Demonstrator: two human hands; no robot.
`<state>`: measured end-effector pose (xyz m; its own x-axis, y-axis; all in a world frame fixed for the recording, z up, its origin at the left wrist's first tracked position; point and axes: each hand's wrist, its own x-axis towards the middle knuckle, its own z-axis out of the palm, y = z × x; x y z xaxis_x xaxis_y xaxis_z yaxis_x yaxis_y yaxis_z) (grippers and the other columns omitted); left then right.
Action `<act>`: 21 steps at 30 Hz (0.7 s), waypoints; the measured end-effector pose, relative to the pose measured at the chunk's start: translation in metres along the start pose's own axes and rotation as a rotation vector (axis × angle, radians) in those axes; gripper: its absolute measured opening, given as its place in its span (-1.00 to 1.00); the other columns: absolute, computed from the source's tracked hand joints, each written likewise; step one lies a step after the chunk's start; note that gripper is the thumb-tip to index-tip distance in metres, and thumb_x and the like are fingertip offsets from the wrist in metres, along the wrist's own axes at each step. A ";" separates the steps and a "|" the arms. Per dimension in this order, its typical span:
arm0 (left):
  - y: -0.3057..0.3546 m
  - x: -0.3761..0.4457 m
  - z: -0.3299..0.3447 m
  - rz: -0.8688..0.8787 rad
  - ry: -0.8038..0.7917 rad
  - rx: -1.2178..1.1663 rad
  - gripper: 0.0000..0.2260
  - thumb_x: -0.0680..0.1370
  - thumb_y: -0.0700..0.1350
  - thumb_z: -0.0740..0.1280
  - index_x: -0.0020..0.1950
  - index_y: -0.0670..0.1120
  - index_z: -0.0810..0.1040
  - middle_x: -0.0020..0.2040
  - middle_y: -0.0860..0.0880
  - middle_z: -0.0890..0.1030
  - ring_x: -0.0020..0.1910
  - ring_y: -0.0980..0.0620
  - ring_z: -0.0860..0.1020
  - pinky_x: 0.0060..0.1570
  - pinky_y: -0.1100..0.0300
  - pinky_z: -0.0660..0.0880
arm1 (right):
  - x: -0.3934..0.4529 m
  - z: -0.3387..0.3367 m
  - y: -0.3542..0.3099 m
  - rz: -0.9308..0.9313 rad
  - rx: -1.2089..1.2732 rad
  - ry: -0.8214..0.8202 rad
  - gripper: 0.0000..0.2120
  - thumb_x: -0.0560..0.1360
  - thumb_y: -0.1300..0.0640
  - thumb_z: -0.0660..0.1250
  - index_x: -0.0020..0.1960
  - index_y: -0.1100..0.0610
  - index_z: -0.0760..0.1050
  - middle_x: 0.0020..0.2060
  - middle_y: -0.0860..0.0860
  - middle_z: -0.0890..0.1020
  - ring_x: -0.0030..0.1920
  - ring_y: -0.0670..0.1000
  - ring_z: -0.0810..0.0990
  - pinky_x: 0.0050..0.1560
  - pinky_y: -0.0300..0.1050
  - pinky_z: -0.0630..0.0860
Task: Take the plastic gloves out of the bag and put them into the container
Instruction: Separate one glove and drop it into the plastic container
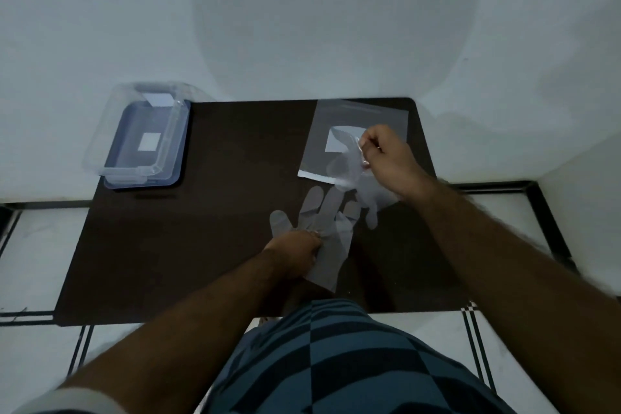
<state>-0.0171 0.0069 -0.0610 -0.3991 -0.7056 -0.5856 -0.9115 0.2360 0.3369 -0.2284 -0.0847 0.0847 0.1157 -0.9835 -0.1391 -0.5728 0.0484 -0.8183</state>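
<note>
Now the right hand [386, 158] is pinching a glove [349, 168] over the bag's [356, 121] near edge; the left hand [295, 252] is gripping another glove [322, 222] nearer, the container [148, 141] sitting well left.

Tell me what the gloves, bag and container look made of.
Gloves: thin translucent plastic film, limp, table showing through.
Bag: clear glossy plastic film lying flat, white label patch.
Container: rigid clear plastic, moulded rim catching light; it seems to sit on a blue, likely plastic, lid.
</note>
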 end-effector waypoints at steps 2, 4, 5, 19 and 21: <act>0.001 0.000 -0.010 -0.017 -0.069 -0.006 -0.68 0.67 -0.02 0.30 0.42 0.04 0.55 0.41 -0.02 0.58 0.36 -0.07 0.57 0.41 -0.09 0.49 | 0.004 -0.007 -0.010 -0.025 0.001 -0.012 -0.89 0.74 0.16 0.18 0.13 0.16 0.47 -0.02 0.02 0.56 -0.10 -0.07 0.55 -0.24 -0.41 0.52; 0.000 -0.001 -0.021 -0.016 -0.025 -0.055 -0.69 0.66 -0.02 0.33 0.40 0.04 0.58 0.33 -0.02 0.63 0.32 -0.05 0.59 0.36 -0.06 0.52 | 0.009 -0.014 -0.017 -0.044 -0.019 -0.059 -0.88 0.73 0.16 0.20 0.13 0.17 0.49 -0.02 0.06 0.61 -0.10 -0.05 0.59 -0.14 -0.28 0.56; -0.002 -0.002 -0.028 -0.017 0.071 -0.120 -0.72 0.66 -0.03 0.35 0.37 0.03 0.61 0.29 -0.01 0.65 0.28 -0.02 0.61 0.34 -0.03 0.55 | 0.011 -0.018 -0.021 -0.052 -0.030 -0.090 -0.87 0.73 0.16 0.22 0.14 0.18 0.51 -0.04 0.07 0.62 -0.12 -0.04 0.60 -0.11 -0.22 0.57; 0.014 -0.054 -0.242 0.423 0.525 -0.906 -0.33 0.46 -0.30 0.62 0.48 -0.09 0.40 0.20 -0.21 0.71 0.24 -0.15 0.69 0.23 0.00 0.63 | 0.042 -0.060 -0.094 -0.165 0.048 -0.509 -0.92 0.67 0.24 0.34 0.05 0.14 0.61 -0.16 0.04 0.65 -0.13 0.01 0.62 -0.01 -0.06 0.65; 0.015 -0.056 -0.250 0.401 0.547 -0.933 -0.40 0.45 -0.37 0.60 0.41 -0.13 0.46 0.04 -0.27 0.74 0.04 -0.21 0.74 0.13 -0.04 0.67 | 0.044 -0.062 -0.100 -0.174 0.058 -0.503 -0.92 0.66 0.24 0.36 0.07 0.15 0.63 -0.17 0.01 0.66 -0.14 -0.01 0.61 -0.02 -0.08 0.63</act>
<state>0.0162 -0.1176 0.1611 -0.3391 -0.9407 0.0076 -0.2097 0.0835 0.9742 -0.2162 -0.1440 0.1955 0.5878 -0.7735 -0.2371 -0.4664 -0.0846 -0.8805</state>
